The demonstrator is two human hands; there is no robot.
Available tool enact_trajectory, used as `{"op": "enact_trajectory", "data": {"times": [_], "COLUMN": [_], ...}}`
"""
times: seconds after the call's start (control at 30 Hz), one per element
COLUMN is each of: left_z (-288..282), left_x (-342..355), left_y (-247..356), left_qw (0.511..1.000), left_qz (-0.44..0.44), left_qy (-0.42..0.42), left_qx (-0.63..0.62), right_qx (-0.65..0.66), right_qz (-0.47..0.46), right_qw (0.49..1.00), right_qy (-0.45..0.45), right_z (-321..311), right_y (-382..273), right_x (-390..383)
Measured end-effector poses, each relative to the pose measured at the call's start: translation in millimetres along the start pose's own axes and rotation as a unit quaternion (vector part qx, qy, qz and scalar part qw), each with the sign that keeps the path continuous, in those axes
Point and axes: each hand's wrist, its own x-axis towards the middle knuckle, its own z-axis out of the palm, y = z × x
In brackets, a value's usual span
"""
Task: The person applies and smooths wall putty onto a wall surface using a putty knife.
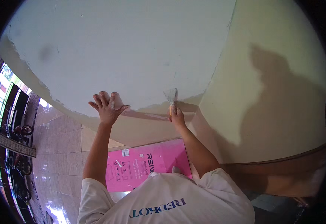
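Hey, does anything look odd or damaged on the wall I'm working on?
Yes: the white coating ends raggedly above the cream lower wall, instead of straight. A dark, blurry spot at upper left also stands out; I can't tell whether it's on the wall.

Scraper (171, 100) whose handle the right hand (177, 113) partly hid, pink sheet (172, 154) the white shirt (211, 196) overlapped, motorcycles (21, 186) at far left that were too small for detail
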Motion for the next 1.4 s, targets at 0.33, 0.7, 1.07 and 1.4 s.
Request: {"op": "enact_trajectory", "data": {"times": [0.33,0.7,1.07,1.4], "left_z": [-1.8,-1.5,-7.3,-22.3], "left_x": [-2.0,-2.3,-24.0,-25.4], "left_y": [-4.4,-1.9,-10.9,-17.0], "left_qw": [1.0,0.999,0.995,0.989], "left_qz": [0.005,0.01,0.014,-0.049], "left_qy": [0.009,-0.014,-0.099,-0.139], "left_qx": [0.023,0.028,0.022,0.02], "right_qx": [-0.019,0.046,0.028,-0.068], "right_qz": [0.016,0.047,0.114,0.102], "right_qw": [0.999,0.997,0.991,0.991], "right_qy": [-0.031,-0.045,-0.058,-0.059], "right_z": [39.6,57.9,72.6,68.0], "right_y": [-25.2,-9.5,1.5,19.2], "right_x": [-18.7,-20.1,-39.7,-39.8]}}
